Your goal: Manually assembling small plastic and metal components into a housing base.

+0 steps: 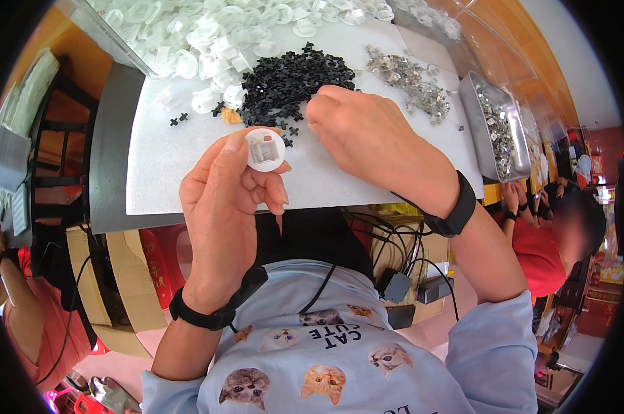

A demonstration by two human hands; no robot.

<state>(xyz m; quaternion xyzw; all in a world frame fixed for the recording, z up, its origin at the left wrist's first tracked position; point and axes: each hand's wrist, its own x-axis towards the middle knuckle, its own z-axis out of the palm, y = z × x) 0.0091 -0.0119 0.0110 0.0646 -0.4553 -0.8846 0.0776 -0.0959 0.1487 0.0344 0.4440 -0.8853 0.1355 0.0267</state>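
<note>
My left hand (222, 183) pinches a round white plastic part (265, 150) between thumb and fingers. A squarish recess and a small reddish-brown spot show on the side turned to me. Over the right edge of a heap of small black cross-shaped pieces (277, 86), my right hand (367, 131) is closed, fingertips pressed together. Whatever those fingers hold, if anything, is hidden. Several loose black crosses lie between the heap and the white part.
White plastic parts (215, 34) are heaped at the back. Small metal pieces (415, 83) lie scattered at the right, beside a metal tray (483, 138) of similar pieces. A white foam sheet (167, 165) covers the table. Other people sit at both sides.
</note>
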